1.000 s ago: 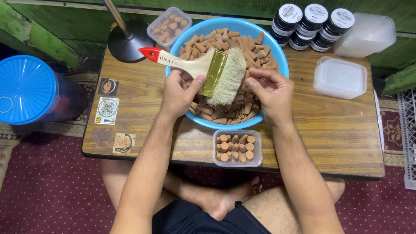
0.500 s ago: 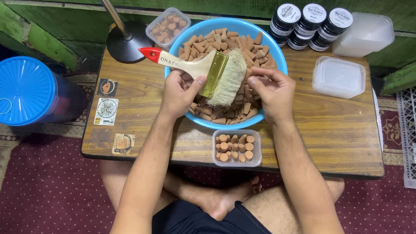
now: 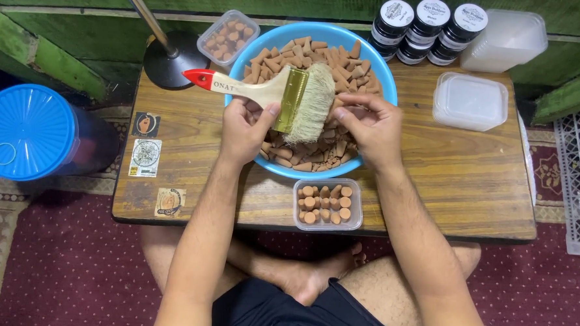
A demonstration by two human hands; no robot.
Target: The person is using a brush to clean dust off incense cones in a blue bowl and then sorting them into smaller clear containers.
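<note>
Left hand (image 3: 242, 129) closed around the wooden handle of a wide paintbrush (image 3: 280, 96), thumb pressed near the brass ferrule; brush held level over the blue bowl (image 3: 379, 69) at upper centre of the frame, pale bristles pointing toward lower right. Right hand (image 3: 370, 124) just beside the bristles, fingertips pinched together on what looked like one small brown cone, too hidden to tell for sure. Bowl heaped with brown cones (image 3: 321, 53), set on a low wooden table (image 3: 459, 177). Just below the bowl, a small clear tub (image 3: 328, 204) packed with upright cones. At upper left of the bowl, a second clear tub (image 3: 228, 36) of cones. Black-lidded jars (image 3: 430, 22) at upper right, stacked clear containers (image 3: 470, 100) beside them. Blue lidded drum (image 3: 27, 132) at far left.
</note>
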